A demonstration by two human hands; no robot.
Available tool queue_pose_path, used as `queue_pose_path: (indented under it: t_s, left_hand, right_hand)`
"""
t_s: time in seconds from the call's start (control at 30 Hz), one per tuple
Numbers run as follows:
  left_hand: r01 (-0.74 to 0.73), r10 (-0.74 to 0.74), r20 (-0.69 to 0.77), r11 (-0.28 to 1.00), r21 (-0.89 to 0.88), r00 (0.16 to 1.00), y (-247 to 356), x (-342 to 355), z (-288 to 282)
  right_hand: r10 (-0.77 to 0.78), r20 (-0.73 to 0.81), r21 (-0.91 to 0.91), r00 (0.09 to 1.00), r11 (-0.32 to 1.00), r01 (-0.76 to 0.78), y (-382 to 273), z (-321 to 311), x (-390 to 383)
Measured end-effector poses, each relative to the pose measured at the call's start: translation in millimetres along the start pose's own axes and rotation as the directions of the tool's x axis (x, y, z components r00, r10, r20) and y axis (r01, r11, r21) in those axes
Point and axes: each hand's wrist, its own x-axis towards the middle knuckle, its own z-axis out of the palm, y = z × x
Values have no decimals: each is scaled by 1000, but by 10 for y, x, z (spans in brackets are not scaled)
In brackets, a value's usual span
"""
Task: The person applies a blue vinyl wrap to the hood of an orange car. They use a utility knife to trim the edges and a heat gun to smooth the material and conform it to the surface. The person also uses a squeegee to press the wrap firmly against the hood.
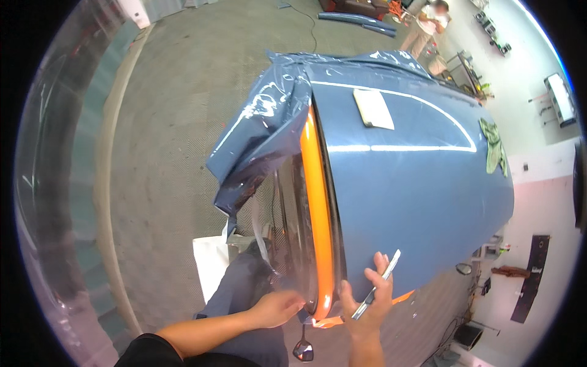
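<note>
In front of me is a car roof [416, 202] covered in blue-grey film, with a bare orange roof rail strip [319, 208] along its left edge. My right hand [372, 303] holds a slim silver utility knife [378, 284] slanting up to the right, beside the strip's near end. The fingers of my left hand [278, 309] are closed together at the near corner of the strip; what they pinch, if anything, is hidden. Loose wrinkled film [263, 116] hangs over the roof's far left corner.
A white pad [374, 109] and a green cloth [493, 147] lie on the roof. A side mirror [303, 350] shows below my hands. A person [430, 25] stands at the far right, near dark blue film-covered trim pieces [358, 23] on the floor.
</note>
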Motion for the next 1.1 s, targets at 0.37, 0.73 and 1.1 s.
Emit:
queue_pose_path:
  t_s: [0.37,0.73,1.1]
  left_hand:
    - [277,-330,94,891,359,939,-1391,-237,-126]
    - [341,-427,156,855,391,891,-1483,-91,-245]
    - [-530,507,272,848,13,818,1582,550,-1478]
  right_hand:
    - [-136,216,-110,967,981,162,-220,725,1833]
    - [-330,172,-179,928,916,359,-355,1185,2370]
    - [-2,-403,27,915,1000,14,221,-551,361]
